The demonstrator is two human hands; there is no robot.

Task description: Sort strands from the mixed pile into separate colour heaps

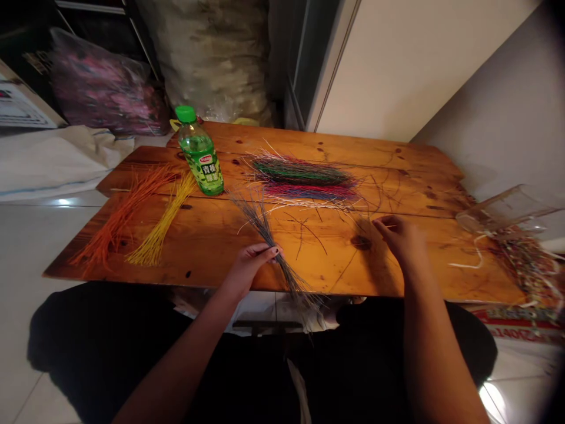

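A pale wall [397, 65] and a tiled floor [39, 235] surround the desk [441, 235], whose glossy, knotted planks end in uneven edges. Beyond it stands a bulky, creased sack [212, 53], with a clear bag of pink stuff [106, 88] to the left. At the right end, a transparent container [512, 209] lies tipped near tangled scraps [525, 265]. Across the middle spreads a multicoloured pile [304, 176] of thin strands, green, red and blue. Orange strands [123, 221] fan out at left; a green-capped bottle [198, 153] stands just beside the smaller yellow strands [163, 227]. The left hand [256, 265] pinches a wiry grey bundle [263, 228] mid-length, thumb on top, over the near edge. The right hand [401, 241] is blurred, its fingers nearly together; whether they grip anything cannot be told. Fine dark stray strands [301, 224] lie between the hands.
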